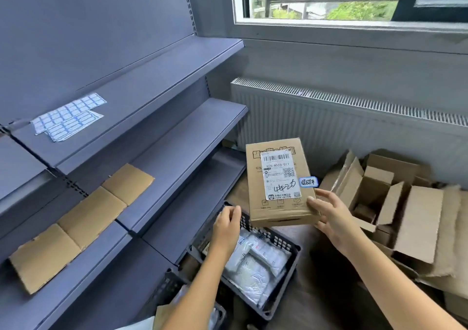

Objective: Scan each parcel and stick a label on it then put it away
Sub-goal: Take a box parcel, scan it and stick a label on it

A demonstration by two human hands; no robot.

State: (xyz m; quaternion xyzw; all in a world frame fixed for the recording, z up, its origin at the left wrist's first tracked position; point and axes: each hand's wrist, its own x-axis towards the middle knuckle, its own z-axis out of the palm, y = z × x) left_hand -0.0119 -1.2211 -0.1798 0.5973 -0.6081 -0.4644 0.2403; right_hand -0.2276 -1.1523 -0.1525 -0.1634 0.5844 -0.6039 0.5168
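The cardboard parcel point(278, 185) is held in the air above the far rim of a black plastic basket point(291, 251), in front of the radiator point(354, 117). The right hand point(334, 215) grips its near right corner, thumb on the top face and fingers along the side and under it.

A white shipping label point(279, 175) covers much of the top. It shows one barcode, the printed number "855-855S-011", two QR codes and a dark handwritten scrawl lower down. The brown printing on the box itself is too blurred to read. One small blue-bordered sticker point(308, 182) with handwritten characters sits at the parcel's right edge and overhangs it.

The left hand point(226, 224) is beside the basket's far left corner with its fingers curled. Whether it holds anything cannot be told.

The basket contains several white poly mailer bags point(255, 261); their exact number is unclear. A second black basket point(164, 291) shows partly at the lower edge.

On the grey shelving point(177, 137) to the left lie two sheets of blue-bordered blank labels point(68, 117), overlapping, and one shelf lower a flattened cardboard strip point(81, 226). A pile of opened cardboard boxes point(395, 203) stands at the right.
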